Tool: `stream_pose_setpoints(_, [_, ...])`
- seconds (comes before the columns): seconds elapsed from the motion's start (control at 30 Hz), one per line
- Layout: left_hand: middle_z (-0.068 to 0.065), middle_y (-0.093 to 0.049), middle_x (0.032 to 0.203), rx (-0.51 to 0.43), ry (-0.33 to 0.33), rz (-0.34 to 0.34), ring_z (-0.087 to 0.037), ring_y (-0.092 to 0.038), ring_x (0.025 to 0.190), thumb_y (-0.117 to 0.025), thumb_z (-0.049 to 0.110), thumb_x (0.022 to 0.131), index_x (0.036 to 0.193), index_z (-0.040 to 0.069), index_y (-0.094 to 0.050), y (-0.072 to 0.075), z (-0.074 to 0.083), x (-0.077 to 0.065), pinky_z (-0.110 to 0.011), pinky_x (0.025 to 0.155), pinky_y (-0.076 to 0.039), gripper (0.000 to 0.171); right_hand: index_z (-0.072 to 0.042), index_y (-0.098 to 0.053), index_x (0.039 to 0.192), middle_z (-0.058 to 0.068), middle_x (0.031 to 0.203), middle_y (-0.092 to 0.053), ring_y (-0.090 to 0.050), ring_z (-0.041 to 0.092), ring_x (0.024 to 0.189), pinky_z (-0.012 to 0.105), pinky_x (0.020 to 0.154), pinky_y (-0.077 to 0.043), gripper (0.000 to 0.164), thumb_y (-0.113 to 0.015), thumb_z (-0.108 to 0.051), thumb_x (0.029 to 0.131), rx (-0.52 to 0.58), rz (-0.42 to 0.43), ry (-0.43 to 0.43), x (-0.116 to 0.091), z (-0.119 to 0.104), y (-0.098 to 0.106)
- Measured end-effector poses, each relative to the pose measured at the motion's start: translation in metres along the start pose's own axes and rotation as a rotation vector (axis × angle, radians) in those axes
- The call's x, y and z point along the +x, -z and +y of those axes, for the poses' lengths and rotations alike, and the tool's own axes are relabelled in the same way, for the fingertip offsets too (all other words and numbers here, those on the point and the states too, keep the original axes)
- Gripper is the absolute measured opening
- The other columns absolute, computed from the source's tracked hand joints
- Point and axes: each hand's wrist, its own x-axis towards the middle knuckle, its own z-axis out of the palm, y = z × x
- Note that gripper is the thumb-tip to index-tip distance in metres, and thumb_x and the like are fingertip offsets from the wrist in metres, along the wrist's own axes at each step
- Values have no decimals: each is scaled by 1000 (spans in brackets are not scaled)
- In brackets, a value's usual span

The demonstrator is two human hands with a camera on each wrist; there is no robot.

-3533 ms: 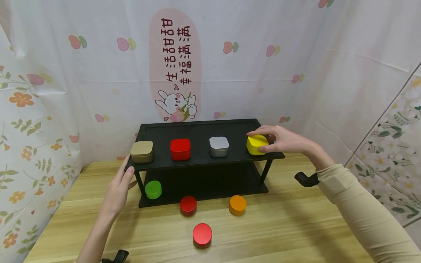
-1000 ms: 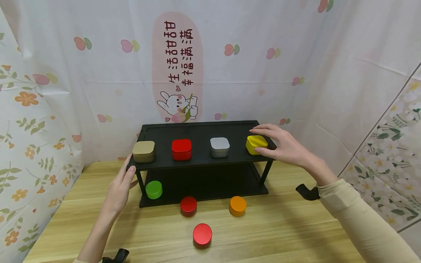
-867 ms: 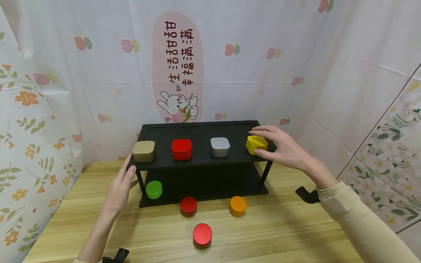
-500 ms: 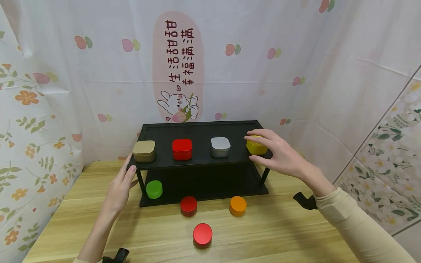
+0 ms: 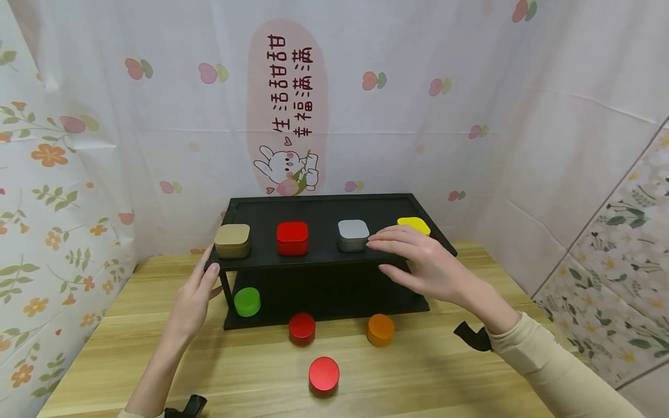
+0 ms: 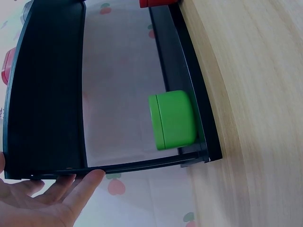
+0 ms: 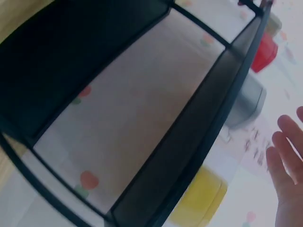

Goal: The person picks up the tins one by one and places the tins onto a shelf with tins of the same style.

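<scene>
A two-tier black shelf (image 5: pixel 313 264) stands on the table. My left hand (image 5: pixel 192 302) holds the left end of its upper board, thumb at the front corner; in the left wrist view the fingers (image 6: pixel 87 187) touch the board's end edge. My right hand (image 5: pixel 423 261) is over the front right of the board, fingers apart and nothing between them. Its fingertips are close to a silver square tin (image 5: pixel 352 235); contact cannot be made out. Behind the hand is a yellow box (image 5: pixel 414 224), partly hidden. A red box (image 5: pixel 292 238) and a beige box (image 5: pixel 232 241) sit farther left.
A green round box (image 5: pixel 247 302) sits on the lower board at the left. In front of the shelf, on the wooden table (image 5: pixel 251 383), are a dark red round box (image 5: pixel 302 329), an orange one (image 5: pixel 380 330) and a brighter red one (image 5: pixel 324 375). Patterned cloth (image 5: pixel 397 151) hangs behind.
My right hand has let go of the yellow box and moved left and toward me, to beside the silver tin. The left hand stays at the shelf's end. The view has shifted slightly.
</scene>
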Motion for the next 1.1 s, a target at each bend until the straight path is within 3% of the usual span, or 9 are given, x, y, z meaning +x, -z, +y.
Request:
stream_pose_setpoints(0.2, [-14, -19, 172, -3, -2, 9, -45, -31, 153, -27, 44, 113, 167, 28, -10, 0, -1, -1, -60, 109, -47, 59, -12, -70, 130, 2, 131, -70, -64, 16, 121, 13, 109, -47, 42, -80, -11, 89, 58, -42, 29, 5, -13, -16])
stream_pose_setpoints(0.57, [-13, -21, 172, -2, -7, 15, -45, -32, 152, -27, 43, 113, 167, 29, -11, 2, 0, -3, -60, 108, -48, 58, -16, -69, 132, 0, 131, -70, -66, 13, 120, 23, 98, -59, 40, -77, -14, 92, 116, -122, 67, 11, -28, -53])
stream_pose_setpoints(1.1, [-11, -19, 173, -4, 9, 6, -45, -31, 153, -28, 44, 113, 167, 31, -10, 0, 1, 0, -60, 110, -48, 58, -19, -68, 133, -4, 133, -69, -65, 9, 123, 21, 99, -58, 36, -72, -20, 98, 184, -259, -36, 19, -40, -96])
